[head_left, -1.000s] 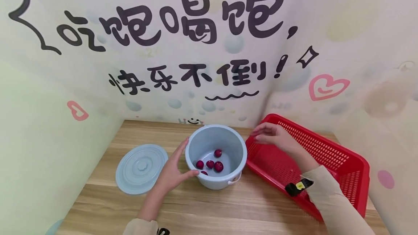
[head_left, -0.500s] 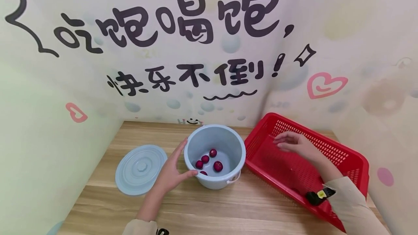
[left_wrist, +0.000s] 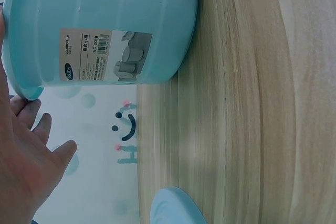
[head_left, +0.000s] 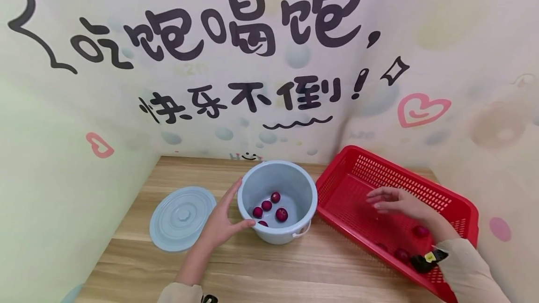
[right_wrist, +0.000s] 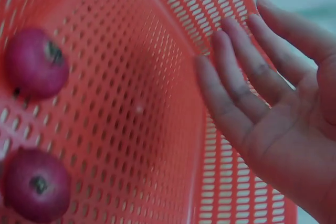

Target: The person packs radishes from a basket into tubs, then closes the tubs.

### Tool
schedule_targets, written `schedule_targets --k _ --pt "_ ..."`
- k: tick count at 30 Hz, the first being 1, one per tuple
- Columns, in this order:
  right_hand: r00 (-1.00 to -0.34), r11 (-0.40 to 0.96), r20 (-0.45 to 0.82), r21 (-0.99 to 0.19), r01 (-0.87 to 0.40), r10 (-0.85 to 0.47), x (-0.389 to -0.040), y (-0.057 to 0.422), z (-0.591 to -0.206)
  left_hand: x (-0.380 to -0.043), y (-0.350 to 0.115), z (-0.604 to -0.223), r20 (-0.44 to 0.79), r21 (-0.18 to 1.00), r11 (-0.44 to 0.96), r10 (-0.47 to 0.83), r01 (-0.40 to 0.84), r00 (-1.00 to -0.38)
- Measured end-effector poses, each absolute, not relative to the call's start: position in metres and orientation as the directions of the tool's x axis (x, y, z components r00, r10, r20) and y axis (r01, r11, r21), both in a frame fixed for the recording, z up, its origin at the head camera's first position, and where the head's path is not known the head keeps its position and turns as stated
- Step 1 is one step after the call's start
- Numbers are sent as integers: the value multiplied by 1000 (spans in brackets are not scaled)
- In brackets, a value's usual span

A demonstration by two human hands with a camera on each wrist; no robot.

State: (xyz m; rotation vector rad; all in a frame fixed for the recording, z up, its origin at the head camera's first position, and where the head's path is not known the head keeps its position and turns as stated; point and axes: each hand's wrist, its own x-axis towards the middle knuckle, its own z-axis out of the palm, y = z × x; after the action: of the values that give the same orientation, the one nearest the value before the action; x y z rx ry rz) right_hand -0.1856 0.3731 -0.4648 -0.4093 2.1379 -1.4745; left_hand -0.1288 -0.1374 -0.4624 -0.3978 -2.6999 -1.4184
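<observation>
A light blue bucket (head_left: 296,234) stands upright on the table, with several round purplish-red fruits (head_left: 281,214) on its floor. My left hand (head_left: 223,221) rests at the bucket's left rim, thumb at the front and fingers spread toward the back. From the left wrist, the fingers (left_wrist: 42,129) look loosely extended beside the rim. Over the red perforated basket (head_left: 341,228) hangs my right hand (head_left: 400,202), its fingers relaxed and holding nothing. Below it in the basket lie a fruit (head_left: 421,231) and another fruit (head_left: 402,254); the right wrist view shows dark stem ends on the fruits (right_wrist: 37,184).
Left of my left hand, the round light blue lid (head_left: 183,216) lies flat on the wooden table (head_left: 269,275). A wall (head_left: 236,130) with black lettering rises behind the table. The bucket's white handle (head_left: 303,231) hangs at its front right.
My right hand has moved from beside the bucket's right rim rightward over the basket. Inside the bucket, some fruits have shifted slightly. The left hand stays at the rim.
</observation>
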Motion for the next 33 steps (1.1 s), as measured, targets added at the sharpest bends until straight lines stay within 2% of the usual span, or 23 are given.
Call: schedule_targets --k 7,10,14,21,33 --pt "-618 336 -357 -929 156 -700 -183 386 -478 -126 -137 -461 170 805 539 192 249 -967" --pt "-530 376 -448 -894 245 -720 -179 385 -482 -125 -138 -462 164 811 531 193 243 -967" --pt "-462 449 -549 -836 316 -697 -174 382 -487 -125 -140 -463 158 810 537 191 238 -969" --pt "-436 498 -589 -808 313 -681 -176 376 -493 -127 -141 -464 159 808 539 187 237 -969" --pt "-494 554 -560 -814 176 -665 -177 375 -493 -126 -138 -463 162 802 546 190 241 -968"
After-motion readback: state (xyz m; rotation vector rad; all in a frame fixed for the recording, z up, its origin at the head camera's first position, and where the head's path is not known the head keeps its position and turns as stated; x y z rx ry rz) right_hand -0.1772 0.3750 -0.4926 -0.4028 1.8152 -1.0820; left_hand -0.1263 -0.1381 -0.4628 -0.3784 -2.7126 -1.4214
